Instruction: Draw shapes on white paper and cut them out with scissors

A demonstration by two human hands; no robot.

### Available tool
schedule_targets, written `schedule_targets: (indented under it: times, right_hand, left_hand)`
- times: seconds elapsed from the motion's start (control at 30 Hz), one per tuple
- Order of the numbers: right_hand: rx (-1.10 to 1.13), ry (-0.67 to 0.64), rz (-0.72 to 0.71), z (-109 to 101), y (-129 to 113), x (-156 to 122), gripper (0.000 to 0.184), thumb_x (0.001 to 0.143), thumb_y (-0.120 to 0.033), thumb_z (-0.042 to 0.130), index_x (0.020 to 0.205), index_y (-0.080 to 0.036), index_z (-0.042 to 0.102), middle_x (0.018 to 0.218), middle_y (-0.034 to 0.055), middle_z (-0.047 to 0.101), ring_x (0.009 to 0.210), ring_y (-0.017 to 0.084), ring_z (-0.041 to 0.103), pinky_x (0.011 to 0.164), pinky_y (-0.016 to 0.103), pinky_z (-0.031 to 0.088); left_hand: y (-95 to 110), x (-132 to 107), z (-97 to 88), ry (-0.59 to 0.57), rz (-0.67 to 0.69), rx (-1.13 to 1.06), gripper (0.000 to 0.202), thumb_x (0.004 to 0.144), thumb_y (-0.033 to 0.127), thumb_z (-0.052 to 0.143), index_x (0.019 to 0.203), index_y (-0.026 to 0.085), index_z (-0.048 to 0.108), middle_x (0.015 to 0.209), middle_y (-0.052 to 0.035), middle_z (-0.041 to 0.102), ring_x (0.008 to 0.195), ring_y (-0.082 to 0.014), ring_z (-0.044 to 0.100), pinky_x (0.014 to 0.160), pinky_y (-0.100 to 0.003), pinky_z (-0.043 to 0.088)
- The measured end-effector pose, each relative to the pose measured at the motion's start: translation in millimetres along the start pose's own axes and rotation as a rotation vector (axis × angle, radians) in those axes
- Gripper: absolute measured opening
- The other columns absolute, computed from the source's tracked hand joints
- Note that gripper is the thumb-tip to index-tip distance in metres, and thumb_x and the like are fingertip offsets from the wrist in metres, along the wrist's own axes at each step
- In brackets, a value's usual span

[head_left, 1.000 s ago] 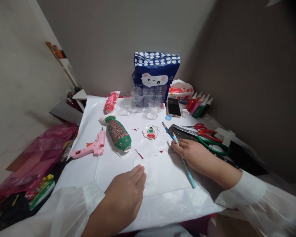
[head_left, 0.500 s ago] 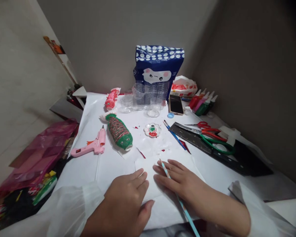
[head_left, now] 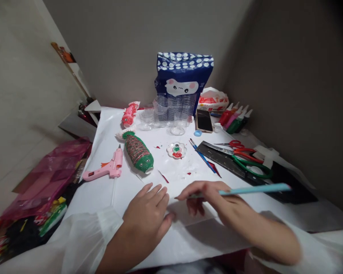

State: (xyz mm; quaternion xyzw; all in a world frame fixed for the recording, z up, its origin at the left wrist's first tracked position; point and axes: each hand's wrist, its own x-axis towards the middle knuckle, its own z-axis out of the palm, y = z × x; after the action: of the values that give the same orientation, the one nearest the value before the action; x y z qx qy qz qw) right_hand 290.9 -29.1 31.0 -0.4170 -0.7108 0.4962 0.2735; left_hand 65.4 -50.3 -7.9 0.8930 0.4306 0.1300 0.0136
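My left hand (head_left: 147, 213) lies flat, palm down, on the left part of a white paper sheet (head_left: 180, 215), its fingers stretched out. Above the sheet's right side, my right hand (head_left: 217, 199) grips a light blue pencil (head_left: 257, 188). The pencil slants nearly level, its tip pointing left close to the paper and its back end sticking out past my wrist. Whether the tip touches the sheet I cannot tell. Beyond my left hand rests a green fish-shaped craft (head_left: 138, 152) with a patterned body, and a pink glue gun (head_left: 111, 169) is beside it.
A flower-shaped paint palette (head_left: 176, 150) sits mid-table near blue paintbrushes (head_left: 202, 156). Green-handled scissors (head_left: 251, 167) lie at the right. Farther back are a red fish craft (head_left: 130, 115), clear plastic cups (head_left: 174, 110), a phone (head_left: 204, 121), paint bottles (head_left: 236, 120) and a blue bag (head_left: 184, 72).
My right hand has gone from lying flat with the pencil across it to gripping the pencil, raised off the paper. My left hand has flattened and shifted slightly away from me.
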Motion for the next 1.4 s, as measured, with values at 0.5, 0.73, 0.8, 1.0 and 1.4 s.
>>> schedule_targets:
  times: [0.5,0.73,0.8,1.0,1.4]
  right_hand:
    - [0.173,0.115,0.059,36.1,34.7,29.1,0.008,0.073,-0.012,0.059,0.07,-0.02,0.059,0.071,-0.0009,0.063,0.067,0.015,0.055,0.065,0.027,0.045]
    - [0.133,0.091,0.062,39.4,34.9,28.3,0.007,0.079,-0.019,0.06,0.072,-0.019,0.058,0.069,0.0,0.062,0.065,0.015,0.054,0.063,0.028,0.044]
    - [0.126,0.089,0.062,39.9,34.7,28.5,0.008,0.079,-0.02,0.06,0.071,-0.019,0.058,0.068,0.0001,0.062,0.064,0.015,0.054,0.062,0.028,0.044]
    - [0.068,0.026,0.009,39.3,37.0,24.3,0.008,0.084,-0.017,0.057,0.078,-0.018,0.062,0.072,0.0003,0.065,0.064,0.014,0.054,0.06,0.025,0.043]
    - [0.056,0.05,-0.004,40.9,41.6,25.7,0.011,0.083,-0.017,0.058,0.072,-0.019,0.061,0.068,0.0003,0.065,0.061,0.014,0.054,0.058,0.025,0.044]
  left_hand:
    - [-12.6,1.4,2.0,-0.023,-0.061,-0.039,0.054,0.08,0.051,0.074,0.112,0.008,0.067,0.119,-0.0213,0.071,0.114,-0.0321,0.066,0.112,-0.061,0.033]
    - [-8.2,2.0,9.3,0.109,-0.081,0.001,0.029,0.101,0.022,0.043,0.108,0.009,0.068,0.113,-0.0166,0.075,0.109,-0.0277,0.069,0.11,-0.063,0.033]
    - [-7.6,2.0,9.6,0.115,-0.077,0.003,0.029,0.1,0.018,0.042,0.108,0.009,0.069,0.113,-0.0168,0.074,0.109,-0.028,0.069,0.11,-0.064,0.032]
    - [-10.3,1.8,8.1,0.08,-0.067,-0.004,0.025,0.096,0.018,0.048,0.111,0.008,0.067,0.117,-0.0181,0.073,0.111,-0.0286,0.067,0.11,-0.064,0.031]
    - [-16.0,1.6,10.8,0.104,-0.037,0.003,0.02,0.096,0.02,0.052,0.107,0.012,0.067,0.113,-0.0148,0.075,0.108,-0.0252,0.069,0.113,-0.059,0.03]
